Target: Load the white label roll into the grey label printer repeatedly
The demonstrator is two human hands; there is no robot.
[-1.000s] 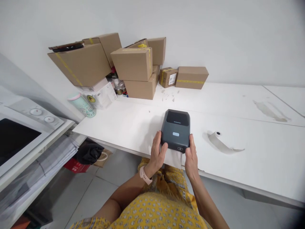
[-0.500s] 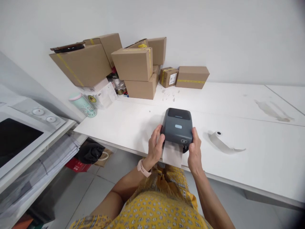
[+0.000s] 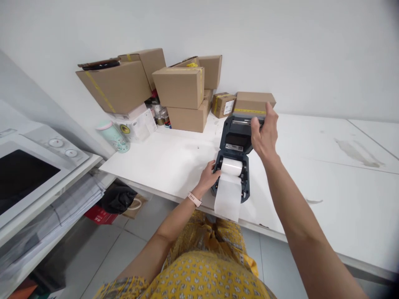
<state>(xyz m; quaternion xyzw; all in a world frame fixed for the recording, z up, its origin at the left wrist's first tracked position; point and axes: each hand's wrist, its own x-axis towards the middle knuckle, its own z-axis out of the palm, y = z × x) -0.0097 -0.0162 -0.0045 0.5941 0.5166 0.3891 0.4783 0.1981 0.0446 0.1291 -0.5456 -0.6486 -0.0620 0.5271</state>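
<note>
A dark label printer (image 3: 246,182) stands on the white table with its lid (image 3: 238,139) raised. Inside lies a white paper roll (image 3: 231,166), and its paper strip (image 3: 228,197) hangs out over the table's front edge. My left hand (image 3: 209,177) grips the left side of the printer's base, thumb at the inner rim. My right hand (image 3: 265,132) holds the raised lid by its right upper edge, with the thumb on the inner side. A curled paper piece (image 3: 314,202) shows only in part beyond my right forearm.
Cardboard boxes (image 3: 179,89) are stacked at the back left of the table (image 3: 168,153), with smaller ones (image 3: 254,101) behind the printer. A mint tumbler (image 3: 114,138) stands near the left edge. Further left are a microwave (image 3: 34,162) and a shelf of papers (image 3: 59,220).
The printer's lid has swung up and back, showing the roll inside. My right hand has moved up with the lid. My left hand stays at the base's left side.
</note>
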